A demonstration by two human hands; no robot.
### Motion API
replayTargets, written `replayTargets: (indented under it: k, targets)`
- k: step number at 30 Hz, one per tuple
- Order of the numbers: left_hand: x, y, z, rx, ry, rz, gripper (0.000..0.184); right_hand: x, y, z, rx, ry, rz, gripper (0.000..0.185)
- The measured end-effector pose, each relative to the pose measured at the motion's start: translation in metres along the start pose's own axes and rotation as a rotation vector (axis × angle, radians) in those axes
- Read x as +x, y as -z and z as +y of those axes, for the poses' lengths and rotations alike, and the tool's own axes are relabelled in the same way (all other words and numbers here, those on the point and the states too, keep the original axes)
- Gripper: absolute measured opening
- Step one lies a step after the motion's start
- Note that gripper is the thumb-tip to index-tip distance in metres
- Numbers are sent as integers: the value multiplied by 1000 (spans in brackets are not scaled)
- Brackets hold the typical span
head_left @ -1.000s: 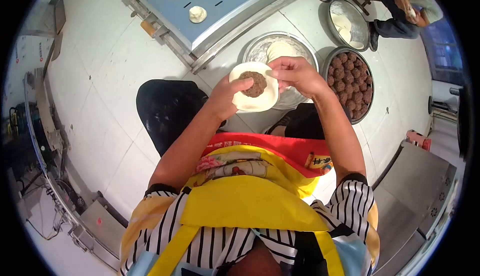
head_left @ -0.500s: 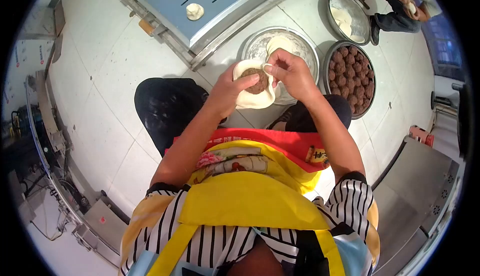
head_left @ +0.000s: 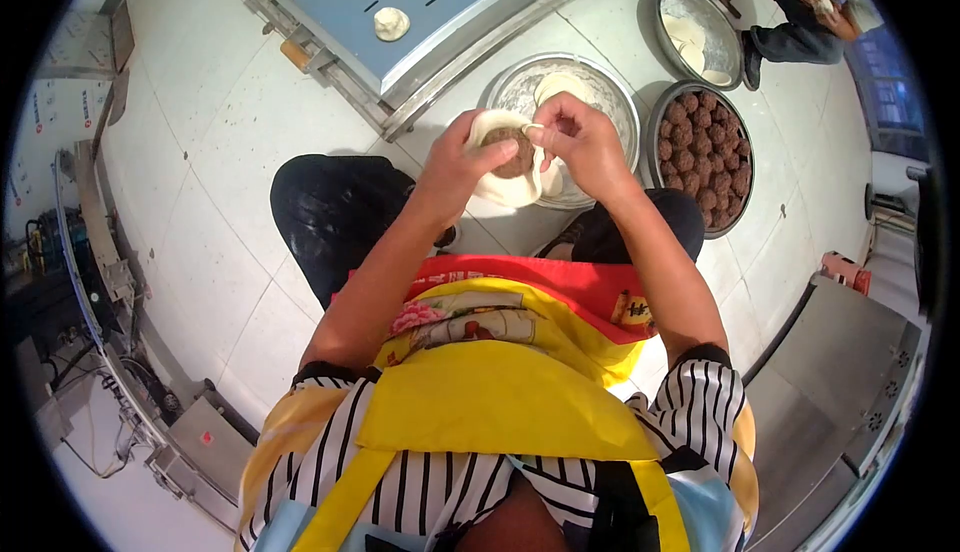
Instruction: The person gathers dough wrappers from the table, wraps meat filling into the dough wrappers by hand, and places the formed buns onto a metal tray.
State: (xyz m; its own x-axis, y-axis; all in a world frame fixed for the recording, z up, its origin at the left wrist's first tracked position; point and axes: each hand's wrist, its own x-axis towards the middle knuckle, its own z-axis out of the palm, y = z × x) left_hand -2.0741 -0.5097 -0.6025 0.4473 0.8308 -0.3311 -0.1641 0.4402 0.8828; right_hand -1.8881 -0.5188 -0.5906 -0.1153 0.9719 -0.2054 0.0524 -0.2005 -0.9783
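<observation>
While left hand (head_left: 452, 174) cradled dough wrapper (head_left: 508, 193), thumb on filling (head_left: 505, 136) | right hand (head_left: 583, 144) apparently pinched its edge, fingertips part-hidden | wrapper judged soft, tearable, best held by edge.

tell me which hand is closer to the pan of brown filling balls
Right: the right hand pinches the dough wrapper, left of the pan; the left hand, farther left, supports the wrapper and filling ball.

Pale tiles (head_left: 200, 222) cover the brightly lit floor (head_left: 240, 297).
</observation>
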Motion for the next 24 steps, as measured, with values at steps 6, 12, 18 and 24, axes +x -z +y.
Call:
replayTargets:
  k: [6,12,18,24]
  targets:
    - [3,1,5,106,9,-37,40,1,6,-1,-35,0,-64,6]
    - [2,3,11,130,96,-120,41,-8,6,0,-98,124,-108,6]
    - [8,4,-14,325,-21,79,43,-8,3,-2,-65,16,-16,5]
    - [3,6,3,526,-13,-72,48,-13,0,2,-123,178,-103,3]
